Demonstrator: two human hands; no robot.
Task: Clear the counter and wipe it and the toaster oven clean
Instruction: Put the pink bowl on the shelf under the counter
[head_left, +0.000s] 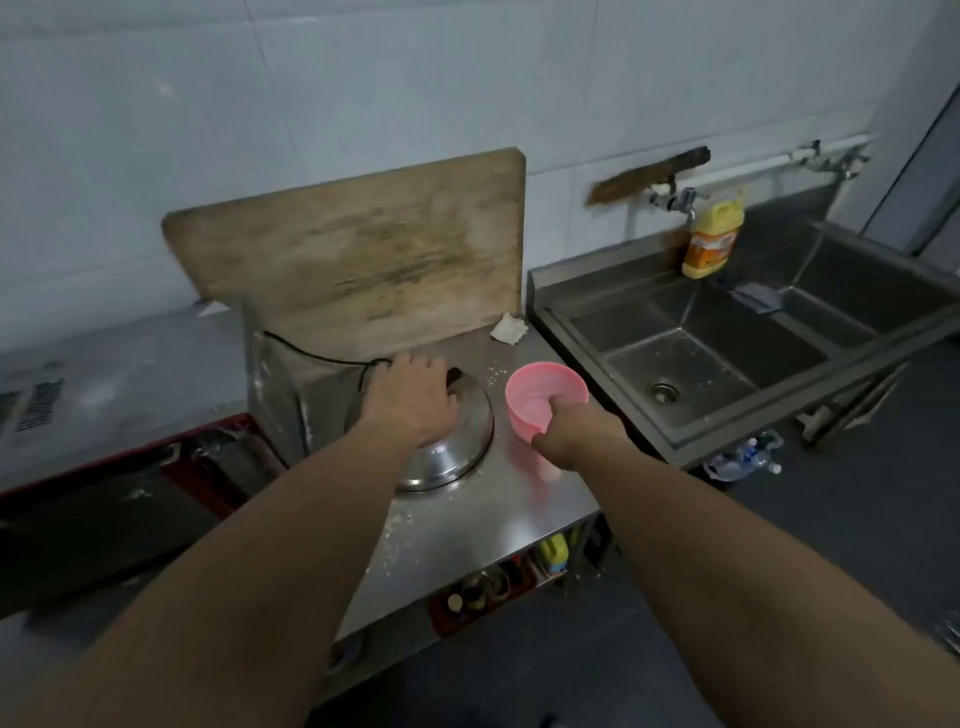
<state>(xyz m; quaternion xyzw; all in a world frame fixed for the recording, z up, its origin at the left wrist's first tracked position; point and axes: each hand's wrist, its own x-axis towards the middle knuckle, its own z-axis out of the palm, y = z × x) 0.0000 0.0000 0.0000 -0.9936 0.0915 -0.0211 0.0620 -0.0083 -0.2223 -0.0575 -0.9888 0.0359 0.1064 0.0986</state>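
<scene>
The steel counter (467, 525) fills the frame's centre, strewn with pale crumbs along its middle and near its back edge. On it, just left of centre, a domed metal lid (457, 447) lies upside up, and right beside it stands a pink plastic cup (535, 395), upright and open-topped. A worn wooden board (374, 249) leans upright against the wall at the counter's back, with a crumpled cloth (509, 328) at its lower right corner.

Kitchen: steel sink (727, 364), cutting board (363, 249)
</scene>
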